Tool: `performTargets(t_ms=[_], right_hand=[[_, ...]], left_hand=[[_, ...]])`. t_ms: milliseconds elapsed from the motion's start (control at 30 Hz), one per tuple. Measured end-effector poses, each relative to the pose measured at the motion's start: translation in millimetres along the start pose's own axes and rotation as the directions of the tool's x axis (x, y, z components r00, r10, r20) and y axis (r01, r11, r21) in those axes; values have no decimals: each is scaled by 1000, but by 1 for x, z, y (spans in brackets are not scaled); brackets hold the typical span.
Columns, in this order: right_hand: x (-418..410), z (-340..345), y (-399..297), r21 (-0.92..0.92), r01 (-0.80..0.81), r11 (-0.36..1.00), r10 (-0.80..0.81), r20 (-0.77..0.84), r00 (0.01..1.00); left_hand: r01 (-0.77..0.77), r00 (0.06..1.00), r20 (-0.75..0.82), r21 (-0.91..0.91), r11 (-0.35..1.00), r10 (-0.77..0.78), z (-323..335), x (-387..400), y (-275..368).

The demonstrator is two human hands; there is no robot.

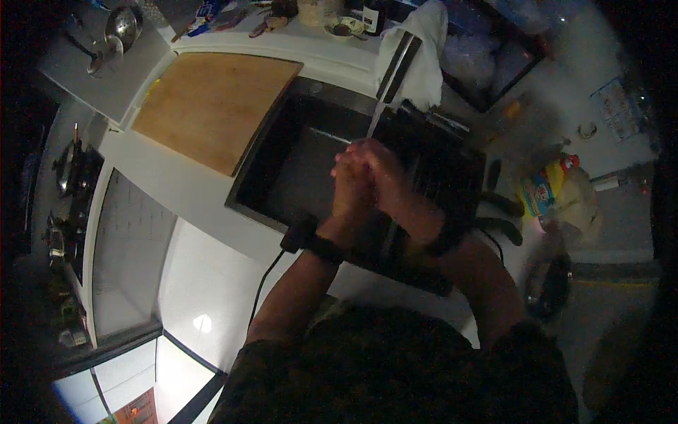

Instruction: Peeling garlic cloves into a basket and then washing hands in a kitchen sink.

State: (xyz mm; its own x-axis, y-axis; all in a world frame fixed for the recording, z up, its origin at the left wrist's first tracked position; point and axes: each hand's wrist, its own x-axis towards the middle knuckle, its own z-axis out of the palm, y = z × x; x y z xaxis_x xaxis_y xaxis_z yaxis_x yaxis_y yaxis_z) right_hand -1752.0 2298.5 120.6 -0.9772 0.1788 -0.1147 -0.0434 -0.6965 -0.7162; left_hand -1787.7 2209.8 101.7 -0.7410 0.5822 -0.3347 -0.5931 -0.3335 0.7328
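My left hand [350, 177] and my right hand [382, 161] are pressed together over the dark sink [299, 172], the right folded against the left. Their fingers overlap, and between the palms nothing shows. From the metal tap [398, 69] above, a thin stream of water [375, 121] runs down onto the knuckles. A black band with a small box [300, 233] sits on my left wrist, and a cable hangs from it. Another dark band [453, 236] circles my right wrist.
A wooden cutting board [217, 108] lies left of the basin. Behind the tap hangs a white cloth [428, 63]. A small bowl [344, 26] stands on the back ledge. Dark green cucumber-like vegetables [500, 230] and a yellow plastic package [545, 188] lie at right. Ladles [121, 26] are at upper left.
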Motion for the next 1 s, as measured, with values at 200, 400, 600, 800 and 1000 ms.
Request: performTargets(t_ms=[200,400,600,800,1000], right_hand=[[33,-32,11,-458,93,884,-240,-274,931],[54,-60,11,-856,241,457,-476,-7,879],[40,-60,3,-406,298,864,-352,-63,934],[59,-62,9,193,141,971,-199,327,924],[78,-81,17,-506,283,815,-331,-5,944]], left_hand=[[-378,920,120,524,764,373,1,42,-5],[-249,958,150,24,968,243,15,42,3],[188,942,335,-507,841,-9,17,62,5],[-63,982,148,-350,935,121,20,69,-4],[-330,921,191,-81,941,339,10,74,-17]])
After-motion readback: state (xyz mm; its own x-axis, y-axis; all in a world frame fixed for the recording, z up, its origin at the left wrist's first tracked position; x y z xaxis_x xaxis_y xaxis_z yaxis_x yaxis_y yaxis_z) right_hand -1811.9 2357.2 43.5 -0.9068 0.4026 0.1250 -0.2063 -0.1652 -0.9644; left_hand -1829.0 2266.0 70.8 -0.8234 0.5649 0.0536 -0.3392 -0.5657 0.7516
